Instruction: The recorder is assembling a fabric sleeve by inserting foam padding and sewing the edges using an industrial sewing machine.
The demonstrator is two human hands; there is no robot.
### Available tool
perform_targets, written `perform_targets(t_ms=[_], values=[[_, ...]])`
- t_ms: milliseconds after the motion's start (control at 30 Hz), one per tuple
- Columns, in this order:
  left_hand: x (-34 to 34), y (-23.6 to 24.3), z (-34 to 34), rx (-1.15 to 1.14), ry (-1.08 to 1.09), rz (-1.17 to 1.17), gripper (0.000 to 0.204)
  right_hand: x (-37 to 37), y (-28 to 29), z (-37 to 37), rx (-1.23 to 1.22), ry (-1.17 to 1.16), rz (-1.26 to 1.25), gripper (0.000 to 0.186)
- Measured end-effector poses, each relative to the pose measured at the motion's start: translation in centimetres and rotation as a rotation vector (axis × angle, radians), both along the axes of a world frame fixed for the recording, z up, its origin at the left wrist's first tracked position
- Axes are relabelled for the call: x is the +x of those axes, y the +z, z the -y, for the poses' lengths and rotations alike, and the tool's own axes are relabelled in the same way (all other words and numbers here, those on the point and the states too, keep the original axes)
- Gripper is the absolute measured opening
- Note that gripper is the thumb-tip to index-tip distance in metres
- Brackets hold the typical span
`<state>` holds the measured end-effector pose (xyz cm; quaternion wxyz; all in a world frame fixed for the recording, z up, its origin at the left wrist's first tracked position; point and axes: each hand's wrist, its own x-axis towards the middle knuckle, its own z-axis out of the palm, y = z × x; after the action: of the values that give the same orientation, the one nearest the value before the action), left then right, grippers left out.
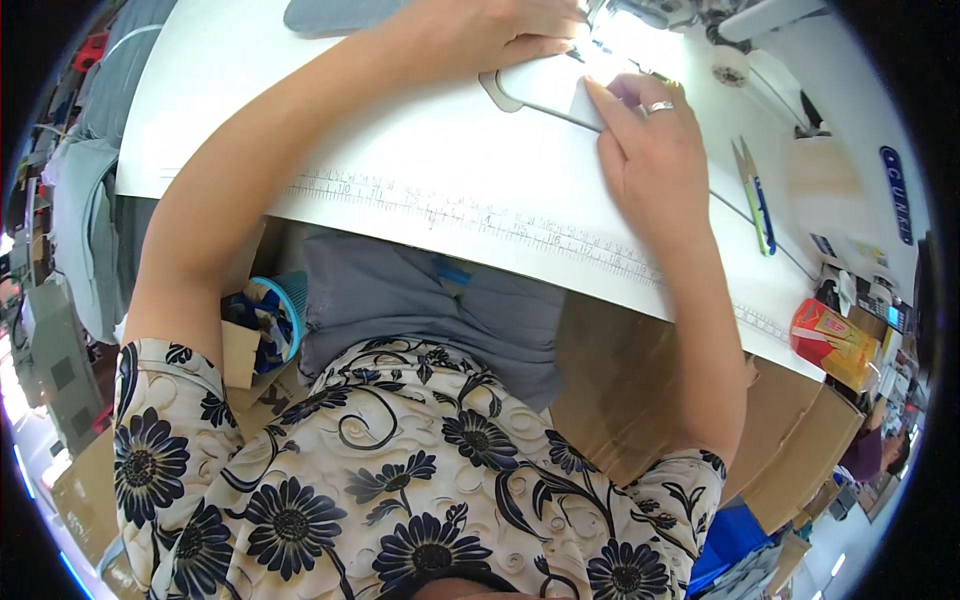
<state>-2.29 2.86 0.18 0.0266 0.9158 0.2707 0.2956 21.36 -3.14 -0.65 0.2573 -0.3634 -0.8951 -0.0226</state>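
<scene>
Both hands work close together at a brightly lit sewing machine (640, 30) on a white table (420, 150). My left hand (485, 35) reaches in from the left, fingers drawn together beside the needle area; glare hides what they hold. Just right of it, my right hand (655, 150), with a ring on one finger, has its fingers bent and its fingertips pressed down by a pale piece (588, 105). Whether that piece is cloth or part of the machine bed, I cannot tell. A smooth light plate (545, 85) lies between the hands.
Scissors (755, 200) with green and blue handles lie right of my right hand. Folded grey fabric (335, 12) sits at the far left of the table. A red and yellow box (835, 340) stands at the right corner. Below the edge are a blue basket (292, 300) and cardboard (610, 380).
</scene>
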Motion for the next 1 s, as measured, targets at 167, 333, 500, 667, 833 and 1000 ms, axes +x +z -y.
perform_targets(t_ms=[167, 333, 500, 667, 833, 1000], values=[[-0.4, 0.4, -0.9, -0.136, 0.067, -0.034, 0.022, -0.3, 0.5, 1.2, -0.038, -0.002, -0.062, 0.031], [-0.4, 1.9, 0.2, -0.064, 0.343, -0.475, 0.06, -0.7, 1.5, 2.5, -0.061, -0.051, -0.101, 0.031], [-6.5, 4.8, 7.4, -0.089, 0.469, -0.386, 0.07, -2.0, 3.9, 5.1, -0.061, -0.044, -0.149, 0.029], [-14.1, 8.9, 27.6, -0.095, 0.307, -0.383, 0.067, -4.9, 6.2, 8.9, -0.03, 0.046, -0.201, 0.03], [-19.6, 12.5, 33.9, 0.036, 0.714, 0.202, 0.035, -6.0, 7.6, 11.2, -0.086, 0.075, -0.259, 0.031], [-23.0, 14.4, 32.0, -0.283, 0.722, 1.46, 0.032, -8.1, 8.3, 13.0, 0.038, 0.192, -0.335, 0.032]])
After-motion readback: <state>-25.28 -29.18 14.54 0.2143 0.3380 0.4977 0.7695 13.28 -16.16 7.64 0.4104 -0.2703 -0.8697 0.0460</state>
